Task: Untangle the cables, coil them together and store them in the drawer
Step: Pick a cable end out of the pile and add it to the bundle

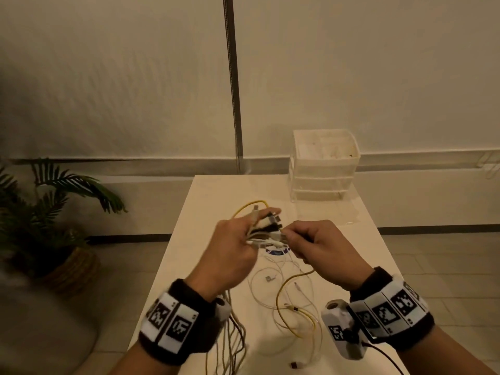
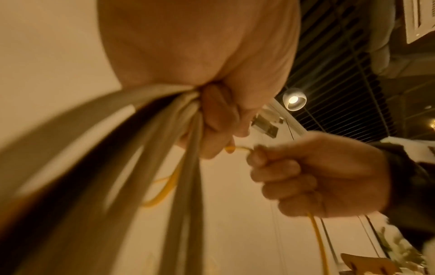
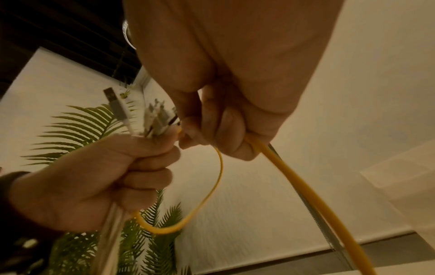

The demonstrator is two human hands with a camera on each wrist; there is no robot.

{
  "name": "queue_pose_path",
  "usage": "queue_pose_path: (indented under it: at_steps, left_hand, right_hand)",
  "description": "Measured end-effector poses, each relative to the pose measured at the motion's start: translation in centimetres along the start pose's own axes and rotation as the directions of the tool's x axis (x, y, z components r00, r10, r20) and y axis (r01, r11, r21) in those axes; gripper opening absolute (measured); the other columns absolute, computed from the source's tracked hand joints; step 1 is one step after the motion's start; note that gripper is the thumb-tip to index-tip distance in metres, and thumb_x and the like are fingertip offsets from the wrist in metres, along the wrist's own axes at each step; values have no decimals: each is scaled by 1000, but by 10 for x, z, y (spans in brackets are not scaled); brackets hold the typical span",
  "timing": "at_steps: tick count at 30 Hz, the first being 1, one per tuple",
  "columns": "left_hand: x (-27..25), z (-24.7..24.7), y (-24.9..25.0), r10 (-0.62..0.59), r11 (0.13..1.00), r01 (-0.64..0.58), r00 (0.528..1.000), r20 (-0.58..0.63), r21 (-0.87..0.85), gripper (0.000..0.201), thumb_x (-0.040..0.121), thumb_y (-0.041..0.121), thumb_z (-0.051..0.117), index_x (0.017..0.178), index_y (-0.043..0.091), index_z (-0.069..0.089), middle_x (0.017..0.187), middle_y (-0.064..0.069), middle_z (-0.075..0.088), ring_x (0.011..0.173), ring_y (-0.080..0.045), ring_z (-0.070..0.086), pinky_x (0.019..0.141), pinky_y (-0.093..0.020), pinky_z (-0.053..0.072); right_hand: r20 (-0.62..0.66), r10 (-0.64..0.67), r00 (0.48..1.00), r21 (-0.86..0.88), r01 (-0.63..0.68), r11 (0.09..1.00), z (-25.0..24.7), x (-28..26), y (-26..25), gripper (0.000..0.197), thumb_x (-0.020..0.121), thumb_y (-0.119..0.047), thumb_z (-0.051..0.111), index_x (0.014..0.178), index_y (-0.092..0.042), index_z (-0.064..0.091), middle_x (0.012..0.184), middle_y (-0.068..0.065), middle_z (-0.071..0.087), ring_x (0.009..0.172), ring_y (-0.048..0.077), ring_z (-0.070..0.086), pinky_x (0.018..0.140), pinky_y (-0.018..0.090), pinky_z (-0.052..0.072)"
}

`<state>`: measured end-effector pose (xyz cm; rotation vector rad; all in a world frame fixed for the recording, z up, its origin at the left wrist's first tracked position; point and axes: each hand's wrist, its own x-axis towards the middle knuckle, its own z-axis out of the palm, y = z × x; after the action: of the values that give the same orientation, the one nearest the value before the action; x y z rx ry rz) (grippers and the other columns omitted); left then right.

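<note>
My left hand (image 1: 238,239) grips a bundle of cables (image 1: 266,228) above the white table (image 1: 359,220), plug ends sticking out past the fingers. White and dark strands (image 2: 132,148) hang from that fist over the table's front edge. My right hand (image 1: 305,242) is curled round a yellow cable (image 3: 292,178), pinching its end right beside the bundle's plugs (image 3: 153,119). The yellow cable (image 1: 284,290) drops from that hand onto the table among loose white cables (image 1: 263,288). A clear plastic drawer unit (image 1: 323,166) stands at the table's far right, its drawers closed.
A potted palm (image 1: 46,212) in a woven basket stands on the floor to the left. A metal pole (image 1: 232,85) rises behind the table against a white wall. A loose plug (image 1: 293,364) lies near the front edge.
</note>
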<state>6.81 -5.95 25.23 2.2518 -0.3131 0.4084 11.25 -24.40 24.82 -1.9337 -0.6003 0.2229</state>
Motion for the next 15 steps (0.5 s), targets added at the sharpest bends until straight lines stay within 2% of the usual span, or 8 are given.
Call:
queue_pose_path:
  at_steps: [1,3,5,8,11,13,14,15]
  left_hand:
    - [1,5,0,18,1000,-18,1000,-9,-17,58,80,-13,58,120,28,67,104,16,71,99,2,66,86,-12,49]
    - [3,11,-3,30,999,-31,999,-40,-36,42,83,-11,57,104,22,71,92,12,73,85,-5,67,74,-20,52]
    - [4,12,-5,13,1000,-14,998,-56,-16,30,85,-9,57,92,17,69,79,9,69,72,-9,62,63,-20,47]
    - [5,11,-6,2,999,0,998,-55,36,25,87,-6,56,89,16,67,71,13,63,66,-8,57,57,-10,38]
    - [8,9,-8,-58,998,61,994,-89,27,22,92,0,56,95,18,70,75,8,67,65,-10,59,56,-18,45]
    - [13,1,-14,-180,982,164,958,-223,-88,17,95,7,57,97,18,71,75,8,66,61,-14,58,54,-27,47]
    - [16,-5,-18,-247,964,203,922,-299,-170,15,96,12,58,96,18,71,70,8,63,57,-18,54,49,-32,44]
    - [19,-14,-23,-304,946,235,884,-356,-223,15,97,18,57,92,20,71,65,8,58,52,-18,49,44,-32,39]
  right_hand:
    - [13,-21,1000,-5,21,1000,2,0,-2,28,96,-16,51,71,-12,65,52,-9,50,50,7,41,53,23,35]
    - [24,-43,999,-15,43,999,3,0,-4,31,97,-16,50,70,-12,64,53,-7,49,51,11,40,53,29,34]
    - [33,-33,999,-5,33,999,3,0,-5,35,98,-19,50,67,-26,66,53,-8,50,52,12,39,53,29,34]
    - [14,-31,999,31,31,999,3,-2,-8,37,97,-22,51,65,-34,65,54,-10,51,53,11,40,54,29,35]
    - [9,-40,999,42,40,998,3,-1,-8,28,97,-22,51,79,-27,72,56,-9,53,56,12,43,55,28,36]
    - [7,-16,1000,78,16,997,1,1,-5,24,97,-22,53,86,-21,74,58,-7,54,58,11,47,56,25,38]
    - [8,-2,1000,93,2,996,-1,1,-3,23,96,-21,53,86,-20,75,59,-6,54,58,10,48,57,23,39]
    - [12,12,1000,104,-13,994,-3,1,-1,23,96,-20,54,86,-18,75,59,-5,54,58,9,49,57,21,39]
